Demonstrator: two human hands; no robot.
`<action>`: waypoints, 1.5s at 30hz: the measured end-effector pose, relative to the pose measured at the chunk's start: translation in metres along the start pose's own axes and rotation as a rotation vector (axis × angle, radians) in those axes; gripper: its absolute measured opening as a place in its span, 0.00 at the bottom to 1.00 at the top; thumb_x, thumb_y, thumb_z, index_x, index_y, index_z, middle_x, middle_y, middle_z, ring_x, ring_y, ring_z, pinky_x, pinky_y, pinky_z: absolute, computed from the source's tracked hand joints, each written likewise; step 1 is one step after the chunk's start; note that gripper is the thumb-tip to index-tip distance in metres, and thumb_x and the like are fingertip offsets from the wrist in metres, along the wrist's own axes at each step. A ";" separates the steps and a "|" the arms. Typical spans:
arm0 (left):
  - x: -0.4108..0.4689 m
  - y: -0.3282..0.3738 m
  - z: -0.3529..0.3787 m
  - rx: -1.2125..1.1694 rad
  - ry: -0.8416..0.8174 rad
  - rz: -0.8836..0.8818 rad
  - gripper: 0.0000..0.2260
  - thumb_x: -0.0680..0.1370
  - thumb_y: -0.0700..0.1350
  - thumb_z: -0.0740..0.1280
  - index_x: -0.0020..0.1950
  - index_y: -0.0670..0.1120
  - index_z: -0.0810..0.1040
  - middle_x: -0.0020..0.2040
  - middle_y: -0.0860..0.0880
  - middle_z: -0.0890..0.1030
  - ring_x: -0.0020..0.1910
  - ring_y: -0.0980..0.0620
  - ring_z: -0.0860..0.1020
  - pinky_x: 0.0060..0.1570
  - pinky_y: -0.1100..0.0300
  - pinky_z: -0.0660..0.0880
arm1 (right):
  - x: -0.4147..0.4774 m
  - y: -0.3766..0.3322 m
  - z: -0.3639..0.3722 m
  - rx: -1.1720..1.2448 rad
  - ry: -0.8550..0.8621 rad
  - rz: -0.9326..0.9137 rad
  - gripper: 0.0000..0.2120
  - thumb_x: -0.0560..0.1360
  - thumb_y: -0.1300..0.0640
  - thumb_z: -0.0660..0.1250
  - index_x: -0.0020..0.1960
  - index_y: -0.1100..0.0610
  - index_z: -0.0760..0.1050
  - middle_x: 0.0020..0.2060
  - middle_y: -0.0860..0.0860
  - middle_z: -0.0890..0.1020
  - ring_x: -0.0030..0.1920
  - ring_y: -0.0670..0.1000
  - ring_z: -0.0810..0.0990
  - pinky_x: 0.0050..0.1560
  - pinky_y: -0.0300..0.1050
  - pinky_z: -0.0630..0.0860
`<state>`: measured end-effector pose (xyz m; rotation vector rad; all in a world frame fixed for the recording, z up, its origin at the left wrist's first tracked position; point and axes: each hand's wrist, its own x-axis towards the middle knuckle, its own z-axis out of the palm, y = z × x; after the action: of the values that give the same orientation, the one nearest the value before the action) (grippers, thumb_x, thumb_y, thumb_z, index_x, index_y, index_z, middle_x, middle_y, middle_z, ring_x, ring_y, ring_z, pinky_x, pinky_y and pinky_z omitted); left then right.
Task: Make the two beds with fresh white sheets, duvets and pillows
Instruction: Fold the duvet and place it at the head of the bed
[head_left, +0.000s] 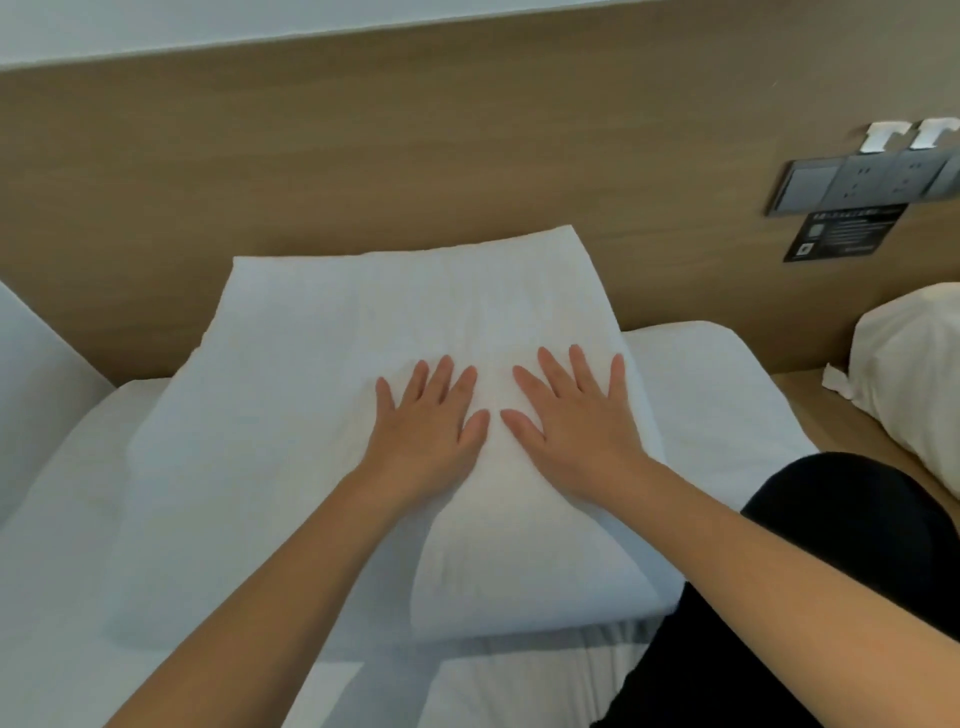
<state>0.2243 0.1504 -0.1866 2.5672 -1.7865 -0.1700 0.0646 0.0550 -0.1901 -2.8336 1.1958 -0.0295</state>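
A white pillow (291, 415) lies on the white-sheeted bed (727, 415), its far end leaning toward the wooden headboard (363, 171). My left hand (431, 421) and my right hand (576, 415) both press flat on the pillow's middle, side by side, with fingers straight and spread. A second pale pillow (914, 379) sits at the right edge, beyond a wooden ledge (831, 410).
On the headboard at the right are grey switch and socket plates (872, 179) with a black notice card (841, 231) under them. A crumpled white tissue (836, 382) lies on the ledge. My dark-clothed leg (810, 597) is at the lower right. A white surface (31, 395) rises at the left.
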 end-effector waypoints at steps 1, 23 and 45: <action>-0.006 0.006 0.000 -0.012 0.023 0.004 0.27 0.81 0.61 0.41 0.79 0.56 0.42 0.80 0.53 0.40 0.78 0.50 0.39 0.74 0.41 0.37 | -0.007 0.003 -0.001 0.023 0.020 0.010 0.30 0.80 0.35 0.38 0.79 0.42 0.42 0.79 0.47 0.41 0.78 0.55 0.36 0.74 0.65 0.34; -0.039 -0.098 -0.014 -0.129 0.280 -0.756 0.23 0.80 0.58 0.48 0.71 0.49 0.63 0.70 0.43 0.66 0.72 0.42 0.60 0.70 0.35 0.52 | -0.030 0.081 0.005 0.894 0.114 0.454 0.15 0.81 0.46 0.58 0.60 0.55 0.67 0.54 0.55 0.77 0.51 0.58 0.76 0.49 0.50 0.72; -0.072 -0.194 -0.041 -1.055 0.407 -0.687 0.33 0.68 0.68 0.70 0.65 0.47 0.76 0.60 0.46 0.80 0.55 0.45 0.79 0.60 0.45 0.74 | -0.023 0.075 -0.006 0.803 0.221 0.501 0.23 0.82 0.41 0.52 0.58 0.60 0.73 0.50 0.54 0.76 0.48 0.55 0.71 0.48 0.48 0.66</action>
<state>0.3852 0.2832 -0.1534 2.0268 -0.3907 -0.4096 -0.0053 0.0190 -0.1893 -1.8351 1.4668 -0.6449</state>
